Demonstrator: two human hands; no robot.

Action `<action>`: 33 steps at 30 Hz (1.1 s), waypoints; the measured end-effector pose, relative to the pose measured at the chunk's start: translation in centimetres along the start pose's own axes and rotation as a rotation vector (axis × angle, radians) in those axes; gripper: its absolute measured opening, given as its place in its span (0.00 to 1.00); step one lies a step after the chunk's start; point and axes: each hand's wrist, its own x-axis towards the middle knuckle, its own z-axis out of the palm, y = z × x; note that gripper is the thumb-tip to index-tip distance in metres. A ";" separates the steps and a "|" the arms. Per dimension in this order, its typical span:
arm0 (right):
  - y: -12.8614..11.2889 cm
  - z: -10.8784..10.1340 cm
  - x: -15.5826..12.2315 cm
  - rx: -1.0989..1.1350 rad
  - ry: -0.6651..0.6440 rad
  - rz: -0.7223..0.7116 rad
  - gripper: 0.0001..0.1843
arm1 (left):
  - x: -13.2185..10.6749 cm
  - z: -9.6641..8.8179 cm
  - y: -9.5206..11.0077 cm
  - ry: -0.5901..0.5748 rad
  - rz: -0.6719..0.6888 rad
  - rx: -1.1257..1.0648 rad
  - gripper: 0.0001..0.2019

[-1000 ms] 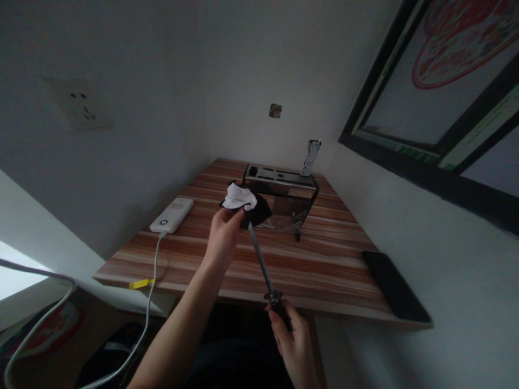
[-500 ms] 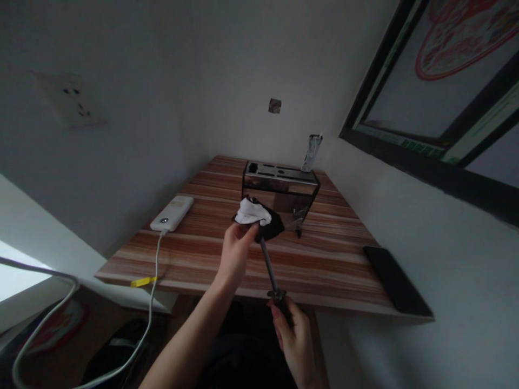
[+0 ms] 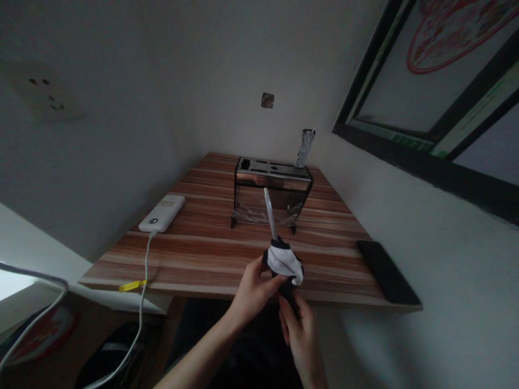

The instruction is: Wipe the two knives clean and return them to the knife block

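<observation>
My right hand [image 3: 299, 329] is closed round the dark handle of a honing steel [image 3: 271, 215], whose grey rod points up and away from me. A black and white cloth [image 3: 284, 262] is bunched around the lower part of the rod, just above the handle. My left hand [image 3: 257, 289] pinches this cloth from the left side. The handle is mostly hidden by the cloth and my fingers. Behind the rod's tip stands a knife block [image 3: 273, 179] with a slotted metal top and clear plastic film on its lower front.
A plastic-wrapped piece [image 3: 305, 147] stands upright at the block's right end. On the wooden table [image 3: 194, 254] lie a white power bank [image 3: 162, 212] with a cable [image 3: 146, 265] at left and a black phone [image 3: 387, 272] at right. Walls border both sides.
The cloth in my left hand has slid down the rod to the handle, baring the rod's upper part and tip. The view has shifted slightly.
</observation>
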 end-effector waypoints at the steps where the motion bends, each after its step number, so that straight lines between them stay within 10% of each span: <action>1: 0.0 -0.1 0.0 0.017 -0.011 0.022 0.24 | -0.1 0.1 -0.1 -0.020 0.005 0.022 0.14; 15: -0.4 0.2 -0.1 0.025 -0.032 0.121 0.26 | 0.0 -1.5 0.0 -0.083 -0.048 0.188 0.12; 33: -0.1 0.4 0.8 -0.038 -0.069 -0.038 0.23 | 1.0 -1.4 1.9 0.176 -0.040 -0.131 0.14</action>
